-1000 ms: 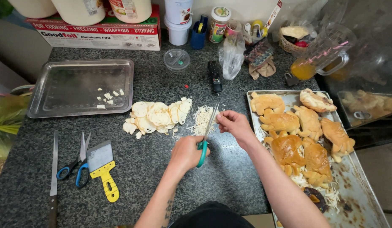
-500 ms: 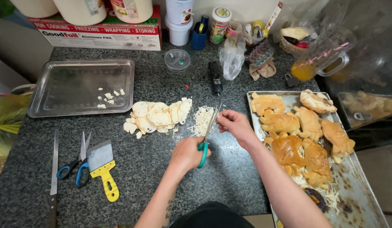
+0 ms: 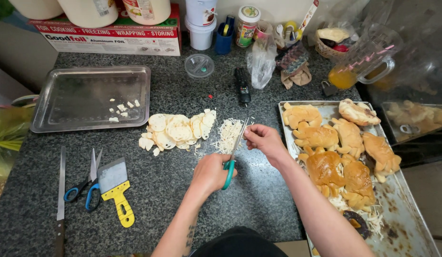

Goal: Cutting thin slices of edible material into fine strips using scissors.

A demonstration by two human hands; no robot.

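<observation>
My left hand (image 3: pixel 209 174) grips green-handled scissors (image 3: pixel 233 154), blades pointing away over the dark counter. My right hand (image 3: pixel 263 138) pinches a small pale piece at the blade tips. Just beyond lies a heap of thin white shreds (image 3: pixel 228 134), and left of it a pile of pale round slices (image 3: pixel 178 130).
A baking tray (image 3: pixel 404 209) with golden buns (image 3: pixel 332 157) sits at right. An empty-looking steel tray (image 3: pixel 87 97) with a few scraps is at back left. A knife (image 3: pixel 60 200), blue scissors (image 3: pixel 85 188) and a yellow-handled scraper (image 3: pixel 115 188) lie front left. Jars, boxes and a pitcher (image 3: pixel 366 62) line the back.
Almost nothing differs; both hands stay at the scissors over the shreds with only slight finger movement.
</observation>
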